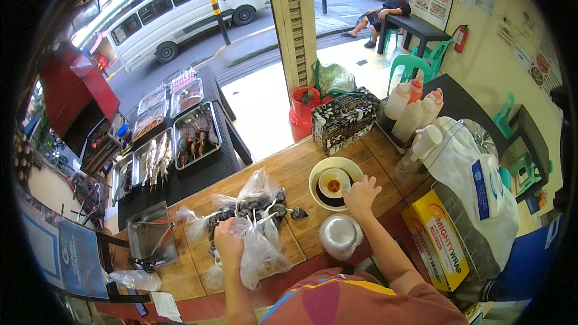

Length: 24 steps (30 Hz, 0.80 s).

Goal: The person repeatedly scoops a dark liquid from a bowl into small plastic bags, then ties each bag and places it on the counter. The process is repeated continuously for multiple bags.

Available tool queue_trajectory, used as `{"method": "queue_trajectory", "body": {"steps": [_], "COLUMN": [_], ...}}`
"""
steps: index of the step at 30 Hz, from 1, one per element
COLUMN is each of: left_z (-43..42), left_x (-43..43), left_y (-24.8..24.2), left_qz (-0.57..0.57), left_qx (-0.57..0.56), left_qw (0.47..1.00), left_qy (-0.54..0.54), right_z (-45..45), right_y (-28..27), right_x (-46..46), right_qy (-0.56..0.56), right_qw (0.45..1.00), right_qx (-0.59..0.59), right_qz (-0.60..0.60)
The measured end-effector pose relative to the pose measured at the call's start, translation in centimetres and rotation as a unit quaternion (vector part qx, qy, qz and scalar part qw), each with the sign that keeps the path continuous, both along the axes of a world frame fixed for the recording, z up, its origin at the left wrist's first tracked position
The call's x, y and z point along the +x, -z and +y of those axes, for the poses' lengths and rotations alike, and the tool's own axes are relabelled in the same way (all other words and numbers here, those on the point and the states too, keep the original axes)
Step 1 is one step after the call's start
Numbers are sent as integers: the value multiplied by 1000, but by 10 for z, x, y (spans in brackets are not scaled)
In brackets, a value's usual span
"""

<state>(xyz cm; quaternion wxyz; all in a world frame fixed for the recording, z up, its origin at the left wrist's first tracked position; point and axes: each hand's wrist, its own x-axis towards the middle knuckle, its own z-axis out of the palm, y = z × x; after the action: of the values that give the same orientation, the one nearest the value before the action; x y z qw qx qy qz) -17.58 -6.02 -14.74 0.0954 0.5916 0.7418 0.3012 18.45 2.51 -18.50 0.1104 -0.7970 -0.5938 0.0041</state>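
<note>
My right hand (362, 196) is at the right rim of a large cream bowl (316, 176), its fingers by a small white bowl (334, 175) inside. Dark liquid lies in the large bowl; a little reddish-brown sauce is in the small one. My left hand (229, 239) touches a heap of clear plastic bags (262, 253) on the wooden counter; whether it grips one is hidden. Small knotted bags of dark liquid (275, 210) lie behind them, one dark bag (298, 213) apart. An upturned silvery metal bowl (341, 237) stands near my right forearm.
Squeeze bottles (397, 104) and a cling wrap box (435, 239) are at the right, a black patterned box (345, 119) behind the bowl. Left stand a metal tray with tongs (153, 230) and trays of grilled food (197, 135). A red gas cylinder (301, 115) stands beyond; a person sits outside.
</note>
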Motion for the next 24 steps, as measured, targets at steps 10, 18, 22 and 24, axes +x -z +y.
{"method": "queue_trajectory", "body": {"steps": [10, 18, 22, 24], "left_z": [7, 3, 1, 0], "left_x": [65, 74, 71, 69], "left_y": [-27, -25, -23, -22], "left_qz": [-43, -51, -63, -62], "left_qx": [125, 110, 112, 114], "left_qw": [988, 983, 982, 982], "left_qy": [85, 139, 139, 135], "right_z": [37, 36, 29, 23], "right_y": [20, 14, 9, 9], "right_x": [33, 47, 50, 49], "right_qy": [-127, -274, -267, -244], "right_qw": [961, 926, 926, 931], "right_qx": [217, 257, 260, 258], "right_qz": [114, 47, 58, 84]}}
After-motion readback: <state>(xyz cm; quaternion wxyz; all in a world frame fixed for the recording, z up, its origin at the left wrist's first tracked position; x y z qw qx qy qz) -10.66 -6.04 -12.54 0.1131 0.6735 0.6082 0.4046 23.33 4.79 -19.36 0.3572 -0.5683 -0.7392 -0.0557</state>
